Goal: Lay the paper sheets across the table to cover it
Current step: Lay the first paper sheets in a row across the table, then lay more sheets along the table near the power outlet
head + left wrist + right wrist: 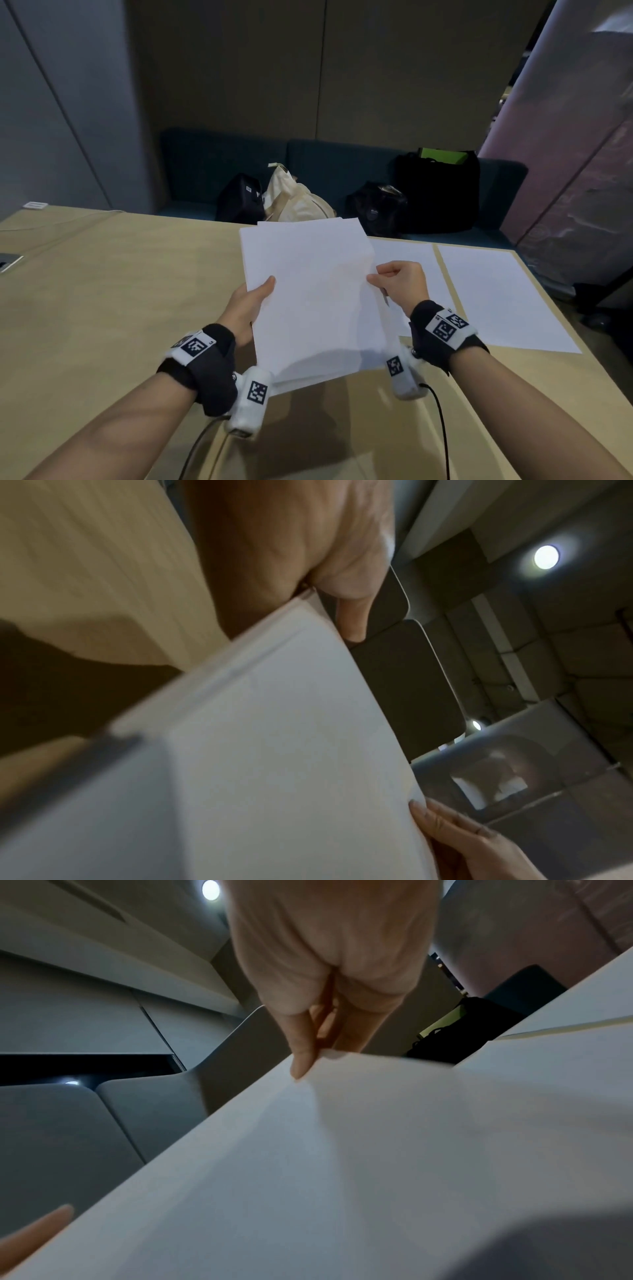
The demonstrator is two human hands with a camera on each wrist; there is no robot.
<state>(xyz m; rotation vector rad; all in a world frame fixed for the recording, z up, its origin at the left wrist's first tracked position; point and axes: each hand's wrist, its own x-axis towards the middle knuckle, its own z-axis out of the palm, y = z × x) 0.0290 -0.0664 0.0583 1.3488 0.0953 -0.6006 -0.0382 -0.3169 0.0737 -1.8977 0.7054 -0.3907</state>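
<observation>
— Above the counter's (102, 291) middle, what's held?

— A stack of paper sheets (308, 294), lifted off the wood. The left hand (248, 306) grips its left edge, thumb on top. The right hand (400, 284) pinches the top sheet's right edge.

— Do the wrist views add anything?

— The left wrist view shows the stack's layered edge (219, 674), which the head view hardly shows. The right wrist view shows thumb and fingers (303, 1053) closed on one thin sheet.

— And what shows only from the head?

— Two laid sheets (496, 294), flat side by side at the counter's far right corner, and bags (435, 192) on a bench beyond the far edge.
</observation>
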